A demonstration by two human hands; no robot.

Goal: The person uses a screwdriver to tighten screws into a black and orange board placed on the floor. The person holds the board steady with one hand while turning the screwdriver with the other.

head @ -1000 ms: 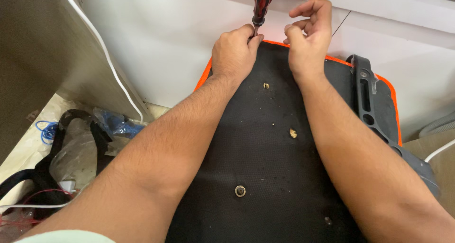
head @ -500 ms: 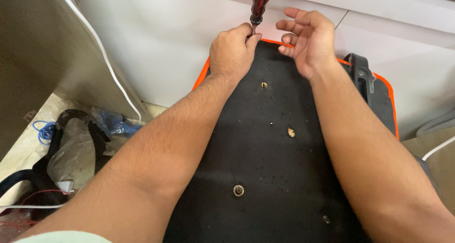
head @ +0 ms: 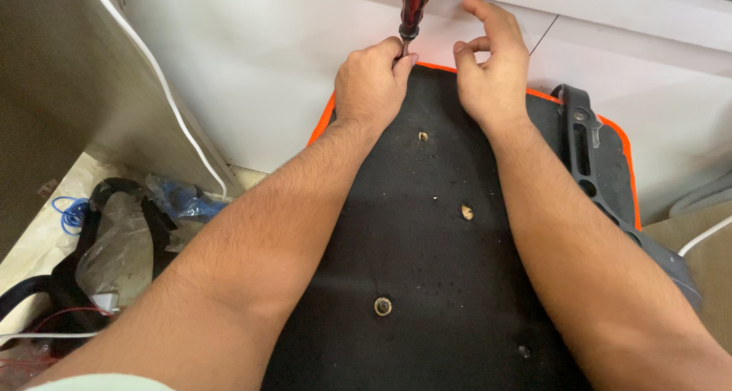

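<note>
A black seat underside (head: 427, 246) with an orange rim (head: 320, 124) lies in front of me, its far edge against a white wall. A screwdriver (head: 412, 9) with a red and black handle stands upright at that far edge. My left hand (head: 370, 82) pinches its shaft just above the tip. My right hand (head: 492, 78) rests on the far edge beside it, thumb and forefinger spread, holding nothing and not touching the handle. A metal bolt (head: 383, 306) and two brass-coloured insert holes (head: 467, 212) (head: 422, 136) show in the black surface.
A grey plastic bracket (head: 587, 162) runs along the seat's right side. On the left, a wooden panel (head: 53, 78) with a white cable (head: 160, 78) hanging down it. Below it lie a black strap with clear plastic bags (head: 122, 238) and a blue wire coil (head: 69, 212).
My right hand opened wide away from the screwdriver, then came back down onto the seat's far edge. My left hand kept its pinch on the shaft.
</note>
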